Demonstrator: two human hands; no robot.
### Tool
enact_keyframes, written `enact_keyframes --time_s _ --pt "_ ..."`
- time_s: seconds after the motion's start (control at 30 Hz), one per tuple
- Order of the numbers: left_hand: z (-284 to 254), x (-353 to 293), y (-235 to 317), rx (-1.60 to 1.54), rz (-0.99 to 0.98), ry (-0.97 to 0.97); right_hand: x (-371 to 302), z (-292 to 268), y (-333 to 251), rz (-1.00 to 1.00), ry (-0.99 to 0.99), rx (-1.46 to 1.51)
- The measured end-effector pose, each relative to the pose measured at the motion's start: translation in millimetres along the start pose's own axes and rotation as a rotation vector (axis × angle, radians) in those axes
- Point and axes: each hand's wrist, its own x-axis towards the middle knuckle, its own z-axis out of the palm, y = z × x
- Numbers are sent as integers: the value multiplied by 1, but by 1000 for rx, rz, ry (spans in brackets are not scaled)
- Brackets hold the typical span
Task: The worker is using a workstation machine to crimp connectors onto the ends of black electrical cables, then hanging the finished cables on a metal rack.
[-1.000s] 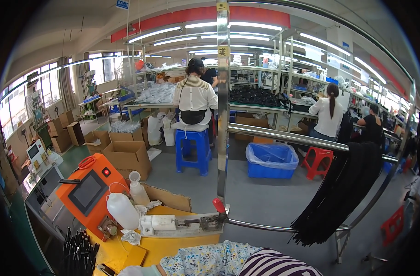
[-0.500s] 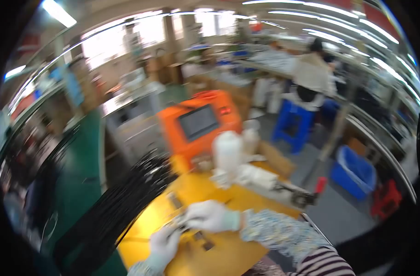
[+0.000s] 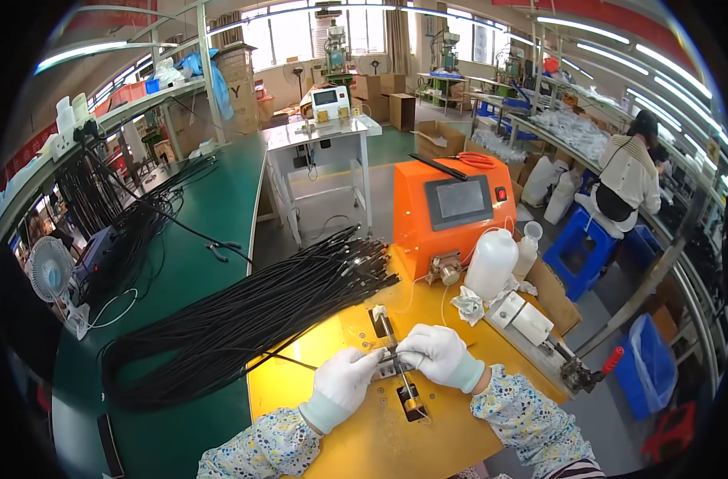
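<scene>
My left hand (image 3: 345, 382), in a white glove, is closed in a pinch on a black cable (image 3: 293, 362) that runs in from the left. My right hand (image 3: 439, 354), gloved too, pinches close to the cable's end, a short gap from the left fingertips. Both sit over a small metal fixture (image 3: 386, 369) set in the yellow worktop (image 3: 332, 431). Slots with rod-like metal parts (image 3: 412, 399) lie on its near and far sides. The fingers partly hide the fixture and the cable's tip.
A large bundle of black cables (image 3: 244, 327) lies to the left across the green table (image 3: 196, 279). Behind stand an orange machine (image 3: 451, 215) and a white bottle (image 3: 492, 263). A clamp with a red handle (image 3: 611, 361) is at right. A person (image 3: 631, 172) sits farther off.
The view has swung left and steadied, so the worktop and orange machine appear farther right. Both hands stay by the fixture; the cable at the left hand now shows clearly.
</scene>
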Motion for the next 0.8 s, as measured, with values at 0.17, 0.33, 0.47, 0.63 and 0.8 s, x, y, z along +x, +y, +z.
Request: enact_keyframes --time_s 0.17,0.33,0.47,0.63,0.8 --pt "11 1 -9 197 154 48 2 -1 9 0 10 -66" --pt "16 3 -12 286 223 31 0 -4 10 1 7 -75" --pt "14 1 -13 329 251 30 12 -12 6 43 -42 -73" --pt "14 0 -14 374 283 7 81 -13 20 -143 -65 -519" --pt "11 2 -10 389 294 -7 136 24 60 -129 -371 -1046"
